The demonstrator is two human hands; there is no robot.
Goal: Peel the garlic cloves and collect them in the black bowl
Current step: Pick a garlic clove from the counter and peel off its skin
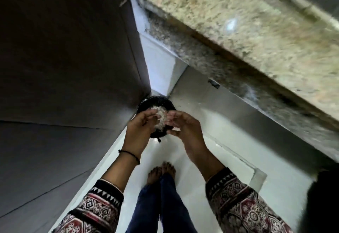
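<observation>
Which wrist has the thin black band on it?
The left wrist: a thin black band circles it just below the left hand. The wrist below the right hand is bare down to the patterned sleeve.

I stand on the floor (211,159), my feet (161,174) below my hands. A bin (156,102) sits on the floor in the corner at 12 o'clock, beneath my hands. My left hand (139,130) is at 11 o'clock, my right hand (185,130) at 1 o'clock, with a clump of peels (161,119) between them. Cabinet doors (64,86) run along 9 o'clock. The countertop (247,36) overhangs at 2 o'clock.
</observation>
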